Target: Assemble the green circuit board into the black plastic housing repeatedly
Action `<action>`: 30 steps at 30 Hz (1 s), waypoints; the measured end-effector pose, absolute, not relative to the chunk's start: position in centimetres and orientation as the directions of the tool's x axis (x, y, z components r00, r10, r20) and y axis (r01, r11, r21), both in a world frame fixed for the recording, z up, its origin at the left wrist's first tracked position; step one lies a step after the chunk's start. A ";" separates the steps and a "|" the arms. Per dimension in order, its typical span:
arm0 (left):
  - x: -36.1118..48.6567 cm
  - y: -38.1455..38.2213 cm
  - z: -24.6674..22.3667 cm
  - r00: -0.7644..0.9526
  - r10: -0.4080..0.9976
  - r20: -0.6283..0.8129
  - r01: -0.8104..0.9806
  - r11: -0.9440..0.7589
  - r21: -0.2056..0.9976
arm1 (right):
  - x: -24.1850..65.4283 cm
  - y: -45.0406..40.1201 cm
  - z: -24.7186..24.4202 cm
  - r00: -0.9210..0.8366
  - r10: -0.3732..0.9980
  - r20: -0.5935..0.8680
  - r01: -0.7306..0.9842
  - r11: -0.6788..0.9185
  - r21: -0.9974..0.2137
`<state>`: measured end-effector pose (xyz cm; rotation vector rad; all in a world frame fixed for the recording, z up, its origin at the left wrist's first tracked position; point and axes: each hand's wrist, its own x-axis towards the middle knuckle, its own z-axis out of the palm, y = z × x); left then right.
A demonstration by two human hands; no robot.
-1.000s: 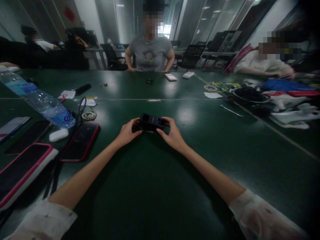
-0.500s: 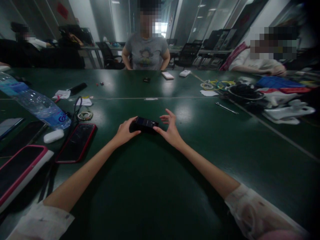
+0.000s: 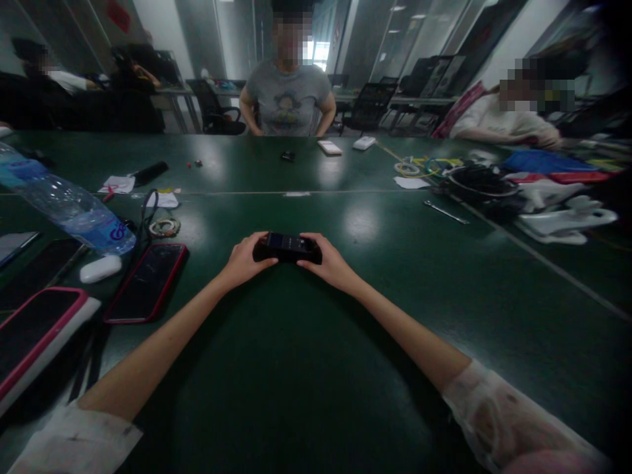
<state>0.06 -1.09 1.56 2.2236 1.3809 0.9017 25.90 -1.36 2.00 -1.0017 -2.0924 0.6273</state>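
Note:
A small black device (image 3: 288, 246) with a lit strip of screen lies level between my hands, over the middle of the dark green table (image 3: 296, 355). My left hand (image 3: 244, 258) grips its left end, with the thumb along the near edge and the fingers behind. Around the right end, my right hand (image 3: 328, 261) is closed in the same way, its thumb at the near side. The far fingertips of both hands are partly hidden behind the device. Whether its underside touches the table cannot be made out.
On the left are a water bottle (image 3: 74, 204), a white case (image 3: 101, 268), a red-edged phone (image 3: 147, 283) and a pink-edged phone (image 3: 42, 336). A wrench (image 3: 447, 212) and tangled cables (image 3: 478, 181) lie on the right. A person (image 3: 288, 99) is across the table.
My right hand has closed around the device's right end; its fingers were raised and spread before. The device now sits more level. My left hand has kept its grip.

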 end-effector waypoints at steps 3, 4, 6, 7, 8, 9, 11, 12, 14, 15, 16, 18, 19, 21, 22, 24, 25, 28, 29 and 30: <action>0.1 -1.2 1.6 0.306 0.897 0.320 0.659 -0.441 0.609 | 26.0 -1.2 1.8 -0.432 0.810 0.397 0.435 0.573 -0.695; 0.1 -1.2 1.7 0.303 0.899 0.317 0.656 -0.438 0.614 | 26.0 -1.2 1.8 -0.428 0.813 0.395 0.431 0.568 -0.701; 0.2 -1.4 1.8 0.303 0.900 0.314 0.643 -0.436 0.629 | 25.9 -1.2 1.8 -0.421 0.819 0.389 0.426 0.557 -0.712; 0.2 -1.4 1.9 0.303 0.900 0.314 0.635 -0.436 0.637 | 25.9 -1.2 1.9 -0.417 0.823 0.386 0.427 0.552 -0.716; 0.2 -1.5 2.0 0.305 0.900 0.311 0.628 -0.436 0.644 | 25.9 -1.2 2.0 -0.413 0.827 0.382 0.429 0.547 -0.719; 0.2 -1.5 2.0 0.307 0.900 0.310 0.624 -0.436 0.649 | 25.9 -1.3 2.1 -0.409 0.830 0.379 0.433 0.542 -0.720; 0.2 -1.4 2.0 0.303 0.901 0.310 0.626 -0.433 0.649 | 25.8 -1.4 2.3 -0.403 0.835 0.375 0.442 0.537 -0.719; 0.2 -1.3 1.9 0.302 0.903 0.305 0.630 -0.429 0.647 | 25.7 -1.4 2.4 -0.399 0.836 0.376 0.446 0.535 -0.717; 0.1 -1.2 1.7 0.308 0.904 0.296 0.636 -0.427 0.643 | 25.7 -1.5 2.4 -0.391 0.839 0.379 0.449 0.534 -0.717; 0.1 -1.2 1.7 0.310 0.905 0.291 0.640 -0.425 0.641 | 25.7 -1.5 2.4 -0.387 0.839 0.381 0.447 0.533 -0.719; 0.0 -1.1 1.6 0.311 0.906 0.286 0.643 -0.423 0.639 | 25.7 -1.5 2.4 -0.381 0.841 0.385 0.443 0.531 -0.722; 0.0 -1.0 1.4 0.304 0.913 0.272 0.654 -0.408 0.637 | 25.7 -1.4 2.2 -0.365 0.843 0.395 0.427 0.529 -0.733; -0.1 -1.0 1.4 0.300 0.917 0.262 0.660 -0.398 0.637 | 25.7 -1.4 2.2 -0.353 0.844 0.404 0.417 0.528 -0.740; -0.1 -1.0 1.3 0.293 0.924 0.246 0.668 -0.382 0.639 | 25.7 -1.4 2.1 -0.325 0.845 0.424 0.396 0.529 -0.751; -0.1 -1.0 1.3 0.291 0.925 0.243 0.669 -0.378 0.639 | 25.7 -1.4 2.1 -0.309 0.846 0.435 0.389 0.530 -0.754; -0.1 -1.1 1.5 0.295 0.924 0.243 0.669 -0.382 0.637 | 25.7 -1.4 2.1 -0.271 0.846 0.459 0.379 0.532 -0.757; -0.1 -1.1 1.6 0.301 0.922 0.246 0.667 -0.387 0.636 | 25.7 -1.3 2.1 -0.244 0.846 0.473 0.375 0.532 -0.759; 0.0 -1.3 1.9 0.323 0.913 0.251 0.655 -0.406 0.637 | 25.8 -1.1 1.9 -0.106 0.842 0.528 0.381 0.525 -0.761; 0.0 -1.3 2.0 0.328 0.911 0.249 0.651 -0.409 0.639 | 25.9 -1.0 1.8 -0.054 0.837 0.545 0.389 0.520 -0.760; 0.0 -1.3 2.1 0.331 0.911 0.247 0.648 -0.410 0.641 | 26.0 -0.9 1.7 -0.003 0.829 0.559 0.399 0.514 -0.759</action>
